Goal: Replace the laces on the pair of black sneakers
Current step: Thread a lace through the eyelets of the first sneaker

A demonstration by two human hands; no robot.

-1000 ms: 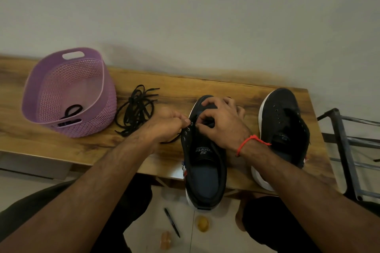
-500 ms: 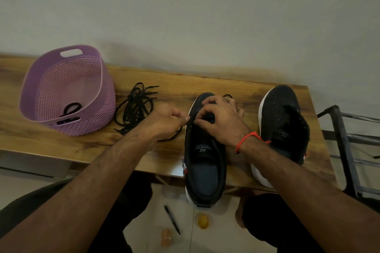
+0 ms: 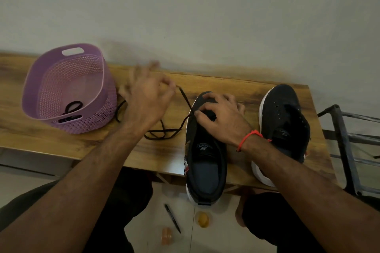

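Your left hand (image 3: 147, 96) is up and away from the near sneaker (image 3: 205, 150), blurred with motion, and a black lace (image 3: 186, 101) runs from its thumb and forefinger down to an eyelet on the shoe's left side; the other fingers fan out, so it looks like a two-finger pinch on the lace end, though the blur keeps you from being sure. Your right hand (image 3: 221, 118) lies curled over the front of that shoe, fingertips pressing into the tongue and eyelet area, steadying it rather than clearly gripping anything. The rest of the lace lies in loose loops on the desk (image 3: 236, 86) between your left forearm and the shoe. The second sneaker (image 3: 284, 121) stands just to the right with bare eyelets, and the purple basket (image 3: 67, 88) at far left holds something dark, probably an old lace. The main risk is that slack: the loops could snag into a knot at the eyelet if you pull fast, or the far end could slip right through if nothing anchors it. A hard pull might also drag the shoe, whose heel already hangs over the near edge of the desk, so keep the right hand pressing down. Mind too that the two lace ends come out uneven if you draw too much through on this side.
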